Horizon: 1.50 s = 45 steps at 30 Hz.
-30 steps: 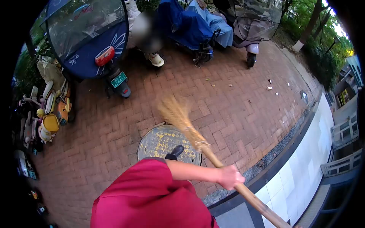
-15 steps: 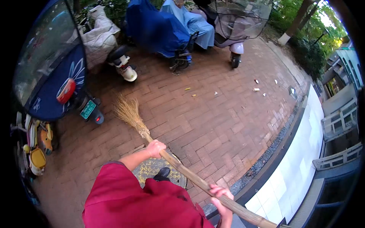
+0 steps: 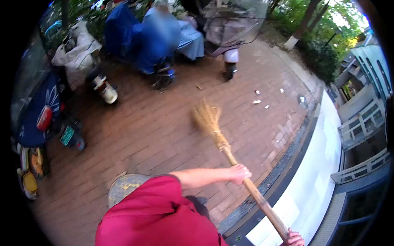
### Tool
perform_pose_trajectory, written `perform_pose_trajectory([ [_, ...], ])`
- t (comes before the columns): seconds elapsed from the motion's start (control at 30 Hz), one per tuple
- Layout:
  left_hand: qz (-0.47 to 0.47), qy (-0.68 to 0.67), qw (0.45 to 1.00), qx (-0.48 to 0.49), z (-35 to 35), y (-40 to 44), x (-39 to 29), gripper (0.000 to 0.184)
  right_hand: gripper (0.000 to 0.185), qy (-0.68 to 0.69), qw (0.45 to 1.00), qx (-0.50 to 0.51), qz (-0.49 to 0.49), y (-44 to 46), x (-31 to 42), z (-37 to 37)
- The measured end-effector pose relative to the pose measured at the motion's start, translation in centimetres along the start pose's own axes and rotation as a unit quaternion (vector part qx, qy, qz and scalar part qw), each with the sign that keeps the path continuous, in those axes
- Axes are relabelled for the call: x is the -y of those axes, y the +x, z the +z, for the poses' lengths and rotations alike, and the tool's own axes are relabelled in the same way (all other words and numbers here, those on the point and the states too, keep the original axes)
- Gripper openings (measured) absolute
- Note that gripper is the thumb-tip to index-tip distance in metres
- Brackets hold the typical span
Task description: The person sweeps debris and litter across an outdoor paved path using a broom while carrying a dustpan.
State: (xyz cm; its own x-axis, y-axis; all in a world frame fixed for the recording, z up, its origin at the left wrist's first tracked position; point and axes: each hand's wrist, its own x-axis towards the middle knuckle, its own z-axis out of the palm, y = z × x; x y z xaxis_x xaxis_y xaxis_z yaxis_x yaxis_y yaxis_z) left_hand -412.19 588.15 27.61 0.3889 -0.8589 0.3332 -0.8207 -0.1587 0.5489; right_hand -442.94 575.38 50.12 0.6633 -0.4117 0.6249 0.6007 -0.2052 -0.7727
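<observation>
A straw broom (image 3: 209, 121) with a long wooden handle slants from the brick paving down to the lower right. My left hand (image 3: 239, 174) is wrapped round the handle a little below the bristles, its arm stretched across from a red sleeve. Near the handle's upper end, at the bottom edge of the view, my right hand (image 3: 294, 238) is closed on the wood. The bristles look slightly blurred over the bricks. Beyond them lie small white scraps (image 3: 256, 101) and a yellowish bit (image 3: 198, 87).
Parked scooters stand along the back and left, one under a blue cover (image 3: 143, 45), one with a pale front wheel guard (image 3: 231, 55). A round manhole cover (image 3: 123, 187) lies by my feet. A white tiled ledge (image 3: 303, 197) runs along the right, before windows.
The broom head has swung from left to right across the bricks, with both hands on the handle. The view has shifted, and the manhole cover now appears further left.
</observation>
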Motion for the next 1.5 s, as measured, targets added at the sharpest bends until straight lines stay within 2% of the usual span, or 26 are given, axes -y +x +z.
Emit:
perform_pose_trajectory([
  [0.1, 0.015, 0.02, 0.999, -0.021, -0.5, 5.5, -3.2, 0.023, 0.018, 0.137, 0.989, -0.056, 0.018, 5.0, -1.4, -10.0],
  [0.13, 0.018, 0.032, 0.999, -0.039, -0.4, 6.9, -3.6, 0.024, 0.018, 0.141, 0.984, -0.093, 0.055, 7.2, -1.6, -11.5],
  [0.17, -0.009, 0.04, 0.999, 0.005, -0.8, 8.0, -3.8, 0.024, 0.018, 0.134, 0.982, -0.099, 0.086, 9.4, -2.3, -12.6],
  [0.2, -0.039, 0.05, 0.997, 0.05, -1.2, 8.4, -3.5, 0.024, 0.018, 0.164, 0.981, -0.033, 0.094, 10.5, -4.6, -15.6],
  [0.23, -0.06, 0.08, 0.991, 0.084, -0.7, 8.5, -1.9, 0.024, 0.026, 0.155, 0.979, -0.042, 0.122, 11.7, -7.3, -15.8],
  [0.27, -0.082, 0.113, 0.983, 0.117, -0.3, 8.6, 0.2, 0.025, 0.026, 0.129, 0.977, -0.064, 0.16, 12.8, -9.6, -15.1],
  [0.3, -0.106, 0.132, 0.975, 0.141, -0.5, 9.0, 2.0, 0.025, 0.025, 0.122, 0.977, -0.032, 0.172, 14.6, -12.3, -14.5],
  [0.33, -0.131, 0.151, 0.966, 0.163, -0.6, 9.4, 3.6, 0.025, 0.026, 0.164, 0.967, -0.042, 0.188, 16.0, -14.8, -13.7],
  [0.43, -0.173, 0.112, 0.967, 0.153, -0.8, 12.6, 7.1, 0.023, 0.022, 0.216, 0.958, -0.014, 0.187, 21.0, -20.6, -13.4],
  [0.53, -0.161, 0.096, 0.97, 0.152, 2.3, 18.9, 10.9, 0.024, 0.022, 0.174, 0.958, -0.031, 0.226, 26.0, -25.3, -17.7],
  [0.6, -0.109, 0.091, 0.981, 0.135, 5.7, 24.2, 14.1, 0.024, 0.022, 0.125, 0.964, -0.041, 0.232, 29.9, -27.6, -20.5],
  [0.63, -0.081, 0.091, 0.985, 0.121, 7.1, 28.0, 15.8, 0.024, 0.022, 0.106, 0.966, -0.044, 0.23, 32.5, -28.1, -21.8],
  [0.7, -0.023, 0.056, 0.986, 0.157, 9.5, 36.7, 18.2, 0.025, 0.016, 0.044, 0.974, -0.06, 0.213, 38.3, -28.7, -24.0],
  [0.8, 0.047, 0.034, 0.992, 0.112, 11.1, 50.6, 20.3, 0.027, 0.014, 0.01, 0.988, -0.048, 0.144, 45.1, -30.9, -30.2],
  [0.9, 0.06, -0.04, 0.997, 0.036, 11.0, 62.7, 22.7, 0.024, 0.013, -0.041, 0.994, -0.064, 0.073, 51.2, -33.4, -32.5],
  [0.93, 0.05, -0.05, 0.996, 0.055, 9.7, 66.2, 23.0, 0.02, 0.014, -0.049, 0.997, -0.055, 0.023, 53.2, -34.6, -33.3],
  [0.97, 0.05, -0.041, 0.997, 0.045, 9.2, 68.9, 22.9, 0.022, 0.014, -0.024, 0.998, -0.053, -0.038, 56.4, -34.9, -31.7],
  [1.03, 0.055, -0.029, 0.997, 0.036, 8.6, 73.0, 22.8, 0.026, 0.015, 0.042, 0.995, -0.02, -0.085, 59.7, -36.5, -37.3],
  [1.1, 0.046, -0.035, 0.996, 0.073, 6.7, 75.2, 21.6, 0.024, 0.018, 0.072, 0.987, -0.12, -0.077, 62.4, -37.3, -40.8],
  [1.17, 0.059, -0.007, 0.993, 0.103, 5.6, 77.3, 22.5, 0.023, 0.02, 0.089, 0.989, -0.115, -0.03, 64.6, -40.3, -44.5],
  [1.23, 0.026, 0.024, 0.987, 0.157, 3.8, 78.5, 24.7, 0.024, 0.02, 0.114, 0.986, -0.118, 0.033, 67.0, -44.9, -46.9],
  [1.3, -0.014, 0.077, 0.979, 0.188, 3.7, 79.1, 29.9, 0.026, 0.018, 0.177, 0.975, -0.095, 0.093, 69.9, -50.7, -46.4],
  [1.37, -0.041, 0.086, 0.976, 0.195, 0.2, 79.8, 34.9, 0.027, 0.023, 0.159, 0.967, -0.078, 0.184, 73.1, -56.4, -44.5],
  [1.47, -0.125, 0.162, 0.951, 0.231, -4.0, 80.9, 44.5, 0.026, 0.025, 0.194, 0.961, -0.014, 0.199, 77.6, -64.8, -36.3],
  [1.5, -0.117, 0.218, 0.941, 0.233, -4.7, 80.2, 49.4, 0.025, 0.027, 0.192, 0.958, -0.003, 0.214, 77.7, -68.3, -34.4],
])
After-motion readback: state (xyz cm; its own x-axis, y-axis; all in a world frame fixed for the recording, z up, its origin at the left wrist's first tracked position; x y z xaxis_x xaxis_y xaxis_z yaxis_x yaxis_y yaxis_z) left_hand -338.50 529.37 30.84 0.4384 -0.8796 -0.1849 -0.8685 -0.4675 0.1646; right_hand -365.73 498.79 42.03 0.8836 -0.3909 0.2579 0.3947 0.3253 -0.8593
